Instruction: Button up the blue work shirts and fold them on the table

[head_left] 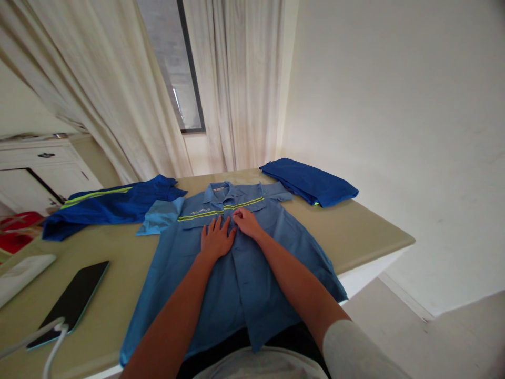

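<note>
A light blue short-sleeved work shirt [205, 279] with a yellow-green chest stripe lies flat and face up on the beige table [355, 231], collar away from me. My left hand [216, 238] rests flat on the shirt's chest, fingers spread, just below the stripe. Beside it, my right hand [245, 220] pinches the front placket at the stripe with curled fingers. The two hands nearly touch.
A darker blue garment [106, 205] with a yellow stripe lies at the table's left. A folded dark blue garment [310, 181] sits at the far right corner. A phone [71, 302] with a white cable lies near left. Curtains, a window and a white cabinet [43, 168] stand behind.
</note>
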### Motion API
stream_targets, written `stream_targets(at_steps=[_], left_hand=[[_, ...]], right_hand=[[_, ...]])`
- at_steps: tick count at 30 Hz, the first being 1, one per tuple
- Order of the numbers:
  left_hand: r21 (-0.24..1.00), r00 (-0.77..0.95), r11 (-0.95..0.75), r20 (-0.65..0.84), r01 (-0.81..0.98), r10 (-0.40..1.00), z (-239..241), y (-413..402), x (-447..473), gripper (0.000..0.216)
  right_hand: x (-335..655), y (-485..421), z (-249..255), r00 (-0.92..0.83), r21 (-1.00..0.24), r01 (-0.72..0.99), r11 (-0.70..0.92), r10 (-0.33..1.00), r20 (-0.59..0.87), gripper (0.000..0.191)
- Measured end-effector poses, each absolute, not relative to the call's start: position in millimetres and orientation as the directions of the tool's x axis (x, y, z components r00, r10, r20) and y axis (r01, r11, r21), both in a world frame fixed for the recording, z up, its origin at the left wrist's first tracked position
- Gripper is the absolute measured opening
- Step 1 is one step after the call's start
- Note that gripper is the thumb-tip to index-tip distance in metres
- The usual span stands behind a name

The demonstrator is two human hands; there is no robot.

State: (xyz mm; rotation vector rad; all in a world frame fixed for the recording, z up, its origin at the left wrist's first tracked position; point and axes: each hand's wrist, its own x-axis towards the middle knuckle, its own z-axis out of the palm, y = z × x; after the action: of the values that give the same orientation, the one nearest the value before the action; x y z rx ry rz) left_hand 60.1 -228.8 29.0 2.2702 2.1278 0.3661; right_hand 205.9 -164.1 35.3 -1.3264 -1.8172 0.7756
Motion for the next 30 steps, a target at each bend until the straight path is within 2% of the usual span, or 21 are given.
stream_targets(at_steps=[5,8,10,12,14,16,19,22,26,30], left_hand=[[0.147,0.055,-0.072,0.119,0.987,0.991,30.1,-210.0,57.7,0.064],[0.163,0.081,-0.098,0.106,0.982,0.991,33.1,-194.3,51.9,0.061],[0.202,0.1,-0.131,0.157,0.971,0.983,33.3,-187.1,48.5,0.055],[0.257,0.086,-0.151,0.247,0.955,0.965,33.0,-183.8,46.2,0.05],[0.297,0.057,-0.157,0.318,0.942,0.946,33.7,-184.8,44.9,0.046],[0.307,0.053,-0.168,0.349,0.937,0.935,36.4,-189.8,43.4,0.043],[0.31,0.076,-0.216,0.406,0.926,0.911,43.5,-202.4,39.8,0.037],[0.354,0.119,-0.3,0.452,0.886,0.884,50.8,-216.5,35.0,0.03],[0.427,0.308,-0.424,0.315,0.799,0.898,54.4,-229.4,32.1,0.023],[0.473,0.426,-0.474,0.212,0.743,0.88,51.2,-232.8,35.2,0.017]], right_hand=[[204.5,-160.3,50.7,-0.194,-0.779,0.555,0.29,0.956,0.218,0.01],[205.5,-172.4,65.4,-0.234,-0.69,0.657,0.305,0.952,0.198,0.008],[207.0,-190.8,71.1,-0.286,-0.583,0.749,0.314,0.947,0.143,0.012],[209.0,-212.7,71.7,-0.327,-0.491,0.809,0.323,0.942,0.082,0.025],[211.1,-230.8,68.4,-0.342,-0.438,0.834,0.335,0.937,0.066,0.036],[213.3,-239.5,63.6,-0.333,-0.418,0.843,0.338,0.939,0.086,0.036],[217.5,-234.2,57.9,-0.313,-0.455,0.828,0.327,0.944,0.107,0.024],[224.4,-219.3,56.0,-0.316,-0.579,0.748,0.324,0.941,0.118,0.013],[234.9,-206.8,55.6,-0.331,-0.74,0.603,0.299,0.937,0.109,0.012],[239.2,-203.8,53.7,-0.337,-0.805,0.523,0.28,0.936,0.107,0.017]])
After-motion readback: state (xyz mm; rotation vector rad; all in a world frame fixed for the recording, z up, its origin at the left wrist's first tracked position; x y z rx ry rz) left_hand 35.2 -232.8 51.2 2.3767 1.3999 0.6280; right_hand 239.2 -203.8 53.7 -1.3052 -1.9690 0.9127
